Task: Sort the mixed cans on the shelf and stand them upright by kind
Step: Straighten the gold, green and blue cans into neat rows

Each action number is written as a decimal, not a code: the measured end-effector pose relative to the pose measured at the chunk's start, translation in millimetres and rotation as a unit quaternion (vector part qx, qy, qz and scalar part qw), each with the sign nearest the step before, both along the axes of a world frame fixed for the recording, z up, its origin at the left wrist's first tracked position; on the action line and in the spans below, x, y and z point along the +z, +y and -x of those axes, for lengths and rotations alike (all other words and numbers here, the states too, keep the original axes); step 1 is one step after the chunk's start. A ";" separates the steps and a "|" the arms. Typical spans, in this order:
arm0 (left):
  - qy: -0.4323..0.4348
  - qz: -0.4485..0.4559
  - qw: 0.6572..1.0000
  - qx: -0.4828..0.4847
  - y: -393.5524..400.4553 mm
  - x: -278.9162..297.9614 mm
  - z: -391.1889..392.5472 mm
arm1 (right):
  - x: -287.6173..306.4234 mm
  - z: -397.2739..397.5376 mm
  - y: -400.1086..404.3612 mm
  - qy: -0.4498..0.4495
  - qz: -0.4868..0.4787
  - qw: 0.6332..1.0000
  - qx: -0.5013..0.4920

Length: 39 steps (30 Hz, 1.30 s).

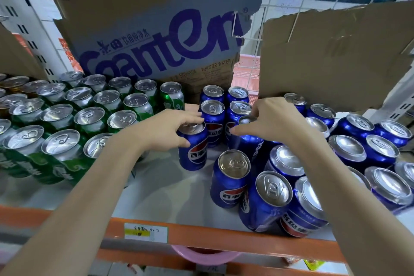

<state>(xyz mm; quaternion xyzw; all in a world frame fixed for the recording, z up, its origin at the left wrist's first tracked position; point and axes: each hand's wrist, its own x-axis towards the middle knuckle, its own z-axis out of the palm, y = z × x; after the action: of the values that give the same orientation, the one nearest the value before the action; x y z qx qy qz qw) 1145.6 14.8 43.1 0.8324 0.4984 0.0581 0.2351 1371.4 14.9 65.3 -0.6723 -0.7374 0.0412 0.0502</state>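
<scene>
L hand (pixel 165 129) round blue can (pixel 193 149) top.

Green cans (pixel 67 119) with silver tops stand upright in tidy rows across the left of the frame. Blue cans (pixel 358 141) with red-white-blue logos crowd the right, most upright, some at lower right tilted or inverted. One blue can (pixel 193 152) stands upright at centre, another (pixel 246 139) just right of it.

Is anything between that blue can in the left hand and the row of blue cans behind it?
Nothing visible: the left hand grips the blue can right against the standing blue row.
</scene>
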 end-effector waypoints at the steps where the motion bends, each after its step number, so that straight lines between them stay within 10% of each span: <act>1: 0.003 0.001 1.000 -0.005 -0.9 -0.1 -1.0 | -3.1 1.8 0.4 -0.006 0.009 1.000 0.007; 16: 0.045 -0.128 0.965 0.223 -15.3 -19.6 -30.5 | 5.1 -7.0 6.4 0.055 0.144 0.947 0.283; 22: -0.052 -0.135 0.974 0.176 -11.7 -16.4 -23.6 | 3.1 -6.2 3.8 0.158 0.118 0.960 0.198; 27: -0.082 -0.134 0.979 0.132 -10.5 -13.9 -28.6 | -12.7 8.5 -1.0 0.002 0.019 0.994 0.112; 39: -0.077 -0.098 0.991 0.051 -5.3 -15.7 -44.0 | -7.8 -11.4 1.1 -0.020 0.074 0.975 0.210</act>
<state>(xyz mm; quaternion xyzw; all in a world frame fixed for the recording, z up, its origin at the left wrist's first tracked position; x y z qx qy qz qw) 1189.5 9.5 27.5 0.8178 0.5128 0.1825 0.1869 1382.8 15.9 57.6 -0.5052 -0.8578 0.0919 -0.0236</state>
